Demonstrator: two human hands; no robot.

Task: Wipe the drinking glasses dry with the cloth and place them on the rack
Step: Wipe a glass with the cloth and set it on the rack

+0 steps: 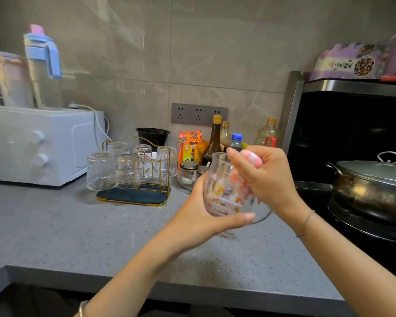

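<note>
My left hand (202, 213) grips a clear drinking glass (226, 193) printed with small coloured pictures, held tilted above the grey counter. My right hand (263, 177) clutches a pink cloth (253, 159) and pushes part of it down inside the glass. Left of my hands, a gold wire rack (156, 188) on a dark blue mat carries several upturned glasses (129, 171). One ribbed glass (100, 171) stands upside down at the rack's left edge.
A white microwave (39, 145) with bottles on top stands at the left. Sauce bottles (214, 139), snack packets and small jars line the wall behind my hands. A lidded pot (370, 184) sits on the black stove at the right. The counter's front edge (169, 291) runs below.
</note>
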